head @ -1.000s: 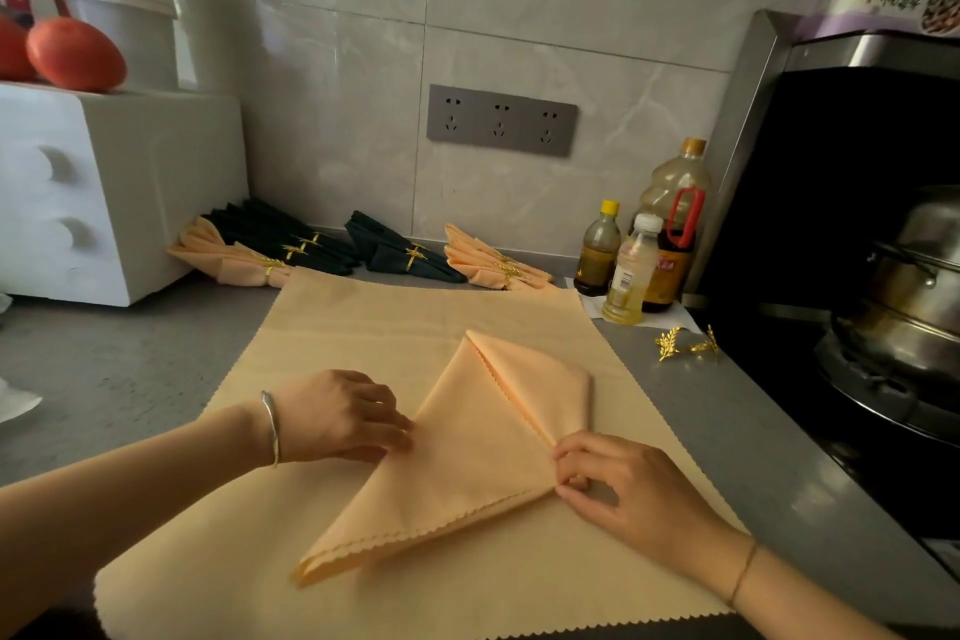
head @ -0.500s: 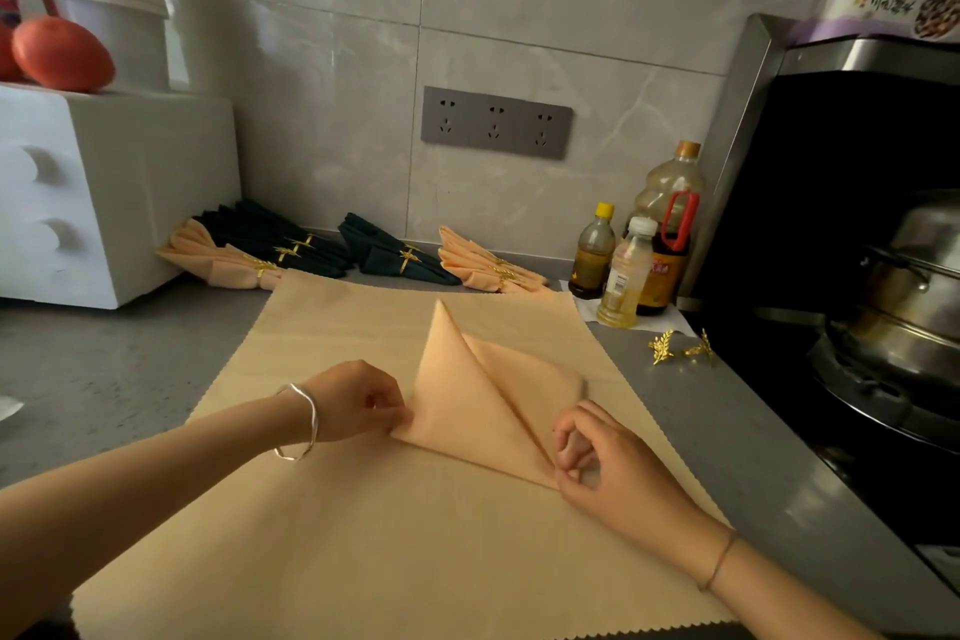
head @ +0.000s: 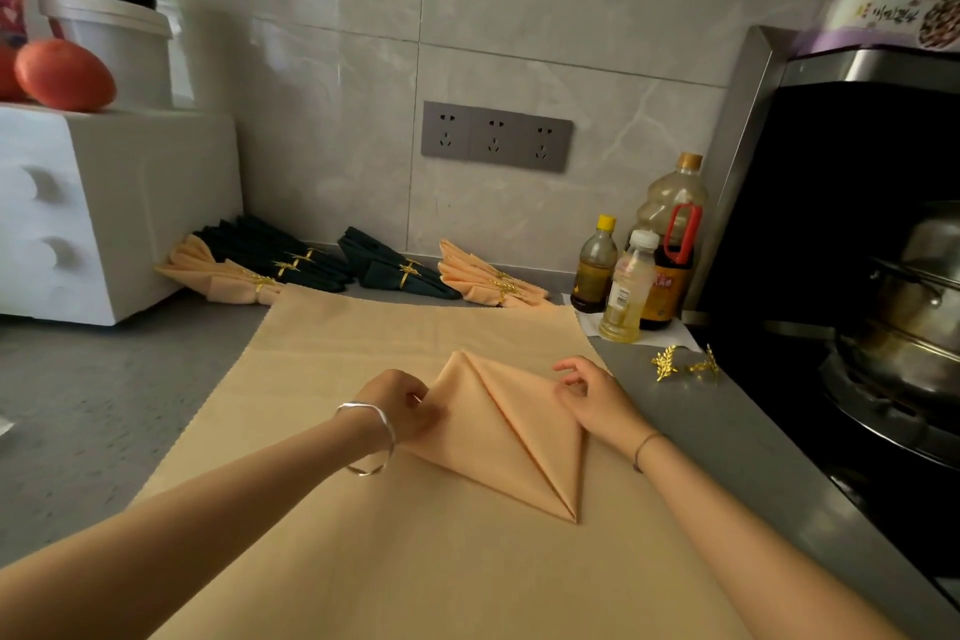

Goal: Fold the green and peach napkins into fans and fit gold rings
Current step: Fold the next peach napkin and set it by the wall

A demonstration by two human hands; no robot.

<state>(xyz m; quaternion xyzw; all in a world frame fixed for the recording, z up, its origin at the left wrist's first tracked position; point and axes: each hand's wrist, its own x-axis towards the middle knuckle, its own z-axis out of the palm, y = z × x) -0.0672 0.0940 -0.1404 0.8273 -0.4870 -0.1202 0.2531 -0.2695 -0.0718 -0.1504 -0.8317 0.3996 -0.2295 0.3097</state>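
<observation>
A peach napkin (head: 498, 426), folded into a kite shape with its point toward me, lies on a larger peach cloth (head: 374, 551). My left hand (head: 402, 405) pinches the napkin's left corner. My right hand (head: 589, 398) rests at its right corner with loosely curled fingers; whether it holds the cloth is unclear. Two loose gold leaf rings (head: 685, 365) lie on the counter to the right. Finished ringed fans sit by the wall: peach (head: 223, 276), dark green (head: 275, 252), dark green (head: 395, 270), peach (head: 488, 278).
Three bottles (head: 639, 270) stand behind the cloth on the right. A black stove with a steel pot (head: 914, 307) is at the far right. A white drawer box (head: 98, 208) stands at left with an orange fruit (head: 62, 75) and a bucket on top.
The napkin's long lower flap has been folded up and over, turning a hanging triangle into a compact kite. Both hands moved farther from me with it.
</observation>
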